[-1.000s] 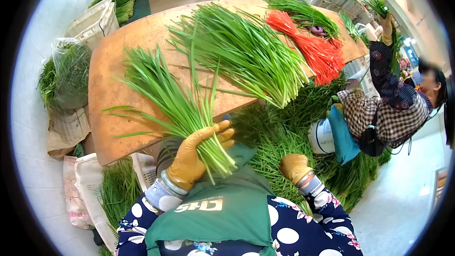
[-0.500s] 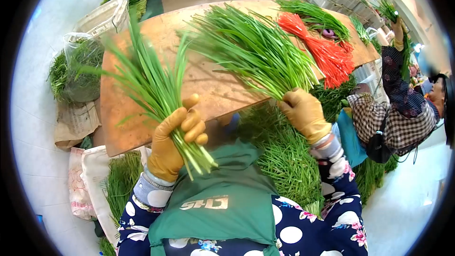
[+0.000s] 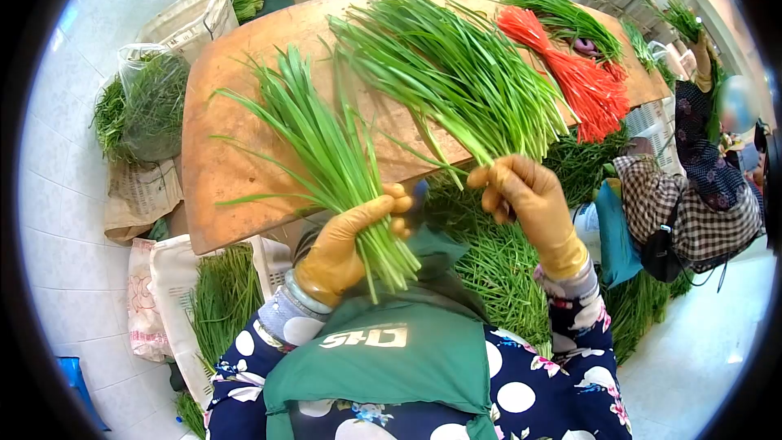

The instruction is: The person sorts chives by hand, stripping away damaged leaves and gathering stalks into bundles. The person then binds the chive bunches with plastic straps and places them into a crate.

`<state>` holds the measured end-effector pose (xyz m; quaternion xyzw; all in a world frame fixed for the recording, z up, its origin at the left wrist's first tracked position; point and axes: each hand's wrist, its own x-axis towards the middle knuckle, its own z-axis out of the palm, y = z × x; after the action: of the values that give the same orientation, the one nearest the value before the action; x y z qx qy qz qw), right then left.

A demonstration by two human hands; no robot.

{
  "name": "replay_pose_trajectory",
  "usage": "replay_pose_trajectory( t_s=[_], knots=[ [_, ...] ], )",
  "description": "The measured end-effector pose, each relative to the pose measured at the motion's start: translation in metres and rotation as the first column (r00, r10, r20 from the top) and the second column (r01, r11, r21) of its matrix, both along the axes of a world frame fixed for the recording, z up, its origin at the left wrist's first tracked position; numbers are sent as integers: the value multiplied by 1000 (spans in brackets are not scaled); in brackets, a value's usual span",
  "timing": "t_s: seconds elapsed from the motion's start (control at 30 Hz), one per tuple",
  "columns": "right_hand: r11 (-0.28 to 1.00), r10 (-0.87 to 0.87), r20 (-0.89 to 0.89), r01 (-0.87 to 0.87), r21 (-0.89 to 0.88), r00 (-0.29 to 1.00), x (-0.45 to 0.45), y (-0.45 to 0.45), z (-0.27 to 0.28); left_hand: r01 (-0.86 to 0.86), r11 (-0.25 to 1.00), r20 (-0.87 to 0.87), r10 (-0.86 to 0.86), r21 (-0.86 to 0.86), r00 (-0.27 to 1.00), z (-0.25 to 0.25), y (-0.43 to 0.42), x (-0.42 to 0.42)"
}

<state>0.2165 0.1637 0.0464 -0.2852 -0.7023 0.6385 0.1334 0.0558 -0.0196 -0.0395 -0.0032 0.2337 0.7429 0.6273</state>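
While our left hand [image 3: 338,253] wraps its grip around the pale stems of one green bunch [image 3: 318,143], the leaves fan out over the counter [image 3: 216,171]. We judge it light, limp toward the tips, slightly slick and easily bruised, so the firmer stems suit our hold. Our right hand [image 3: 538,208] has a narrow grip beside the stem ends of the big pile [image 3: 456,65]; whether it pinches any, we cannot tell. We count one held bunch, one big pile, one smaller pile [image 3: 562,20] and one red bundle [image 3: 574,85].
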Motion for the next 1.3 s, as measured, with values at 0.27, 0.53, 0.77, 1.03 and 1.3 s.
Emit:
replay_pose_trajectory(
  t_s=[0.27, 0.53, 0.77, 1.03, 1.3],
  knots=[
    [819, 319, 51, -302, 488, 946, 9, -64, -41, 25, 997, -38, -22, 77, 999, 4, 15, 14],
    [168, -198, 112, -79, 983, 974, 4, -1, -23, -97, 979, 81, 84, 177, 993, 26, 3, -7],
    [372, -253, 92, 9, 928, 963, -9, 26, -40, -91, 995, 32, 90, 33, 995, 27, 4, 4],
    [290, 143, 121, -158, 944, 982, 2, -46, -52, -50, 992, -200, 26, -117, 979, 21, 25, 28],
    [933, -54, -47, 67, 353, 997, 44, -51, -78, -119, 956, -368, 12, -269, 930, 14, 26, 33]
  ],
)
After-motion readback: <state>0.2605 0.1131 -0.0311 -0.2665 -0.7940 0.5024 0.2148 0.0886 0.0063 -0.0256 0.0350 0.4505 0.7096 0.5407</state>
